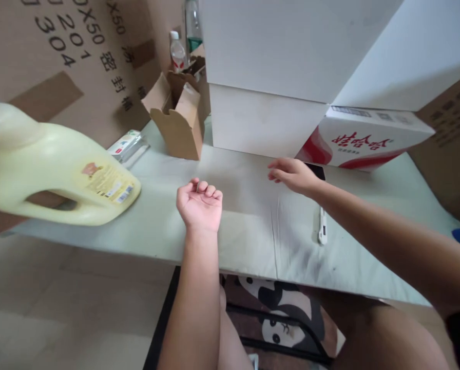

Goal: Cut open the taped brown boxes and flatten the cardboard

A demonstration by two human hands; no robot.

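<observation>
My left hand (pixel 199 205) is held palm up above the table, fingers loosely curled and the bare palm showing; I see nothing in it. To its right and farther back, my right hand (pixel 291 174) hovers palm down, fingers loosely bent and slightly apart, with no object visible in them. A dark flat thing (pixel 317 170) lies partly hidden behind my right wrist. Below the right forearm lies a white utility knife (pixel 322 228), its upper end covered by the arm. Both hands are over a pale green cloth (pixel 245 236) that covers the table.
A yellow jug (pixel 72 174) with a handle stands at the left, near a clear plastic pack (pixel 130 146). Behind are an opened cardboard box (pixel 181 128), a small bottle (pixel 177 54), large white boxes (pixel 268 123) and a red-and-white carton (pixel 364 139). A panda-print cloth (pixel 284 329) shows below.
</observation>
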